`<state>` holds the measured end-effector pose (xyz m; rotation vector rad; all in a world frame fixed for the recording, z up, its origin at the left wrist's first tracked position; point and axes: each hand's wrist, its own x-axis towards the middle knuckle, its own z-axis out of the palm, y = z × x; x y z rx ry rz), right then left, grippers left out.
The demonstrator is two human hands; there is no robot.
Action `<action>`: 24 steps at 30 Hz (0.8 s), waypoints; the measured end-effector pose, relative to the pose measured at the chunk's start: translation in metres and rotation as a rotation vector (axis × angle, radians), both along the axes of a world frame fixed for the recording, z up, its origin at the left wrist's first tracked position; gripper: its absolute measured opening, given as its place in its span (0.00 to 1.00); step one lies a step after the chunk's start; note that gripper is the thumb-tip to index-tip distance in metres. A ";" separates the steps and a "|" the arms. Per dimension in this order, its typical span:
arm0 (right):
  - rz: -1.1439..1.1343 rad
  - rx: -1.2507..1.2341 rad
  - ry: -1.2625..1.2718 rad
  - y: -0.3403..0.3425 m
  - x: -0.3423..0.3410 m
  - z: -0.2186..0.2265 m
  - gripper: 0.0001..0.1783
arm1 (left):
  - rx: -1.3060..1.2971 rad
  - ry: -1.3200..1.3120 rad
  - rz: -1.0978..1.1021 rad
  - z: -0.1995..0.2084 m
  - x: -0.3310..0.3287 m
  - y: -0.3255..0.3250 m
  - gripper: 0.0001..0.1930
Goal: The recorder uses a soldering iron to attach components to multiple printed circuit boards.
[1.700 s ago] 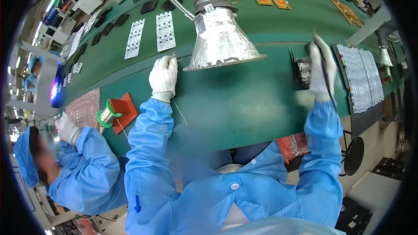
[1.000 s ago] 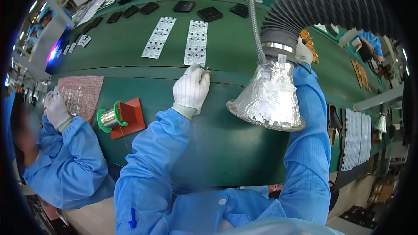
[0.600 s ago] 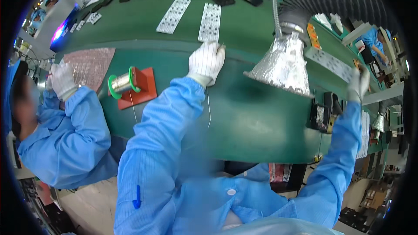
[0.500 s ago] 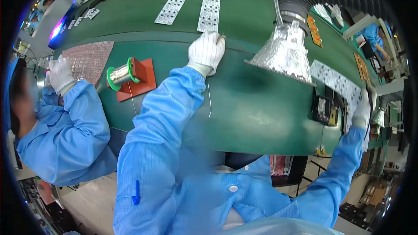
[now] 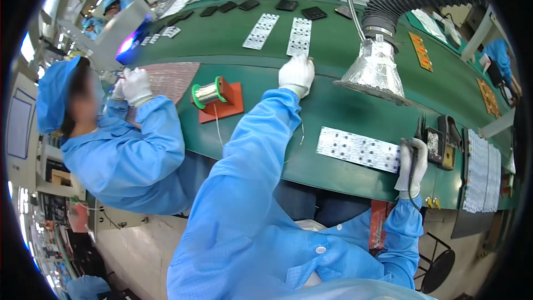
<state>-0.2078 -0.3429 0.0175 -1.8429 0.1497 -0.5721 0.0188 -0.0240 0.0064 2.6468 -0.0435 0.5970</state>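
My left hand (image 5: 297,75), in a white striped glove, reaches forward with fingers closed, by the near end of a white circuit board strip (image 5: 300,36). A thin solder wire (image 5: 302,133) hangs below that wrist; the fingertips hide the grip on it. A solder spool (image 5: 209,94) with green rims sits on a red-brown stand (image 5: 236,103). My gloved right hand (image 5: 412,164) is closed around a dark soldering iron (image 5: 412,155), its black cable trailing down the wrist. Its fingers also touch the right end of another white board strip (image 5: 355,149) lying on the green mat.
A black holder box (image 5: 436,143) stands right of my right hand, beside a stack of white strips (image 5: 482,172). A foil-covered fume hood (image 5: 377,69) hangs overhead. Another strip (image 5: 261,30) and several black parts (image 5: 287,5) lie farther back. A co-worker (image 5: 125,150) sits at left.
My right hand has come left from the stack side with a white strip, which now lies on the mat before me. The head view has shifted; my left hand stays by the far strip.
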 end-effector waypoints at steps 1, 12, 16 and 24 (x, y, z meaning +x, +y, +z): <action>-0.002 -0.270 -0.021 0.003 0.002 -0.003 0.10 | -0.003 -0.033 -0.024 -0.002 0.000 -0.001 0.17; -0.197 -0.692 -0.244 -0.027 -0.010 0.017 0.15 | -0.169 0.184 -0.278 0.042 -0.125 0.051 0.11; -0.295 -0.256 -0.208 -0.048 -0.030 0.002 0.14 | -0.127 0.180 -0.233 0.036 -0.181 0.012 0.05; -0.466 -0.284 -0.070 -0.062 -0.036 0.010 0.11 | 0.066 0.065 -0.427 0.028 -0.184 -0.048 0.16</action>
